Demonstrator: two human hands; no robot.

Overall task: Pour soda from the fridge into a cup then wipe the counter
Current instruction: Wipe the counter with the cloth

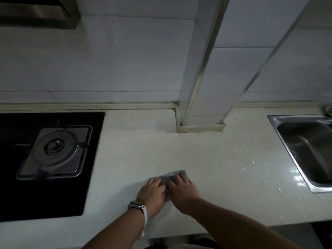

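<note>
A grey cloth (172,175) lies flat on the pale counter (143,150), near its front edge. My left hand (152,194), with a white watch on the wrist, presses on the cloth's left part. Beside it, touching, my right hand (183,192) presses on the right part. Both hands cover most of the cloth; only its far strip shows. No soda or cup is in view.
A black gas hob (50,151) with a burner fills the counter's left side. A steel sink (309,148) is set in at the right. A tiled column (199,108) juts onto the counter at the back. Wet glints show near the sink.
</note>
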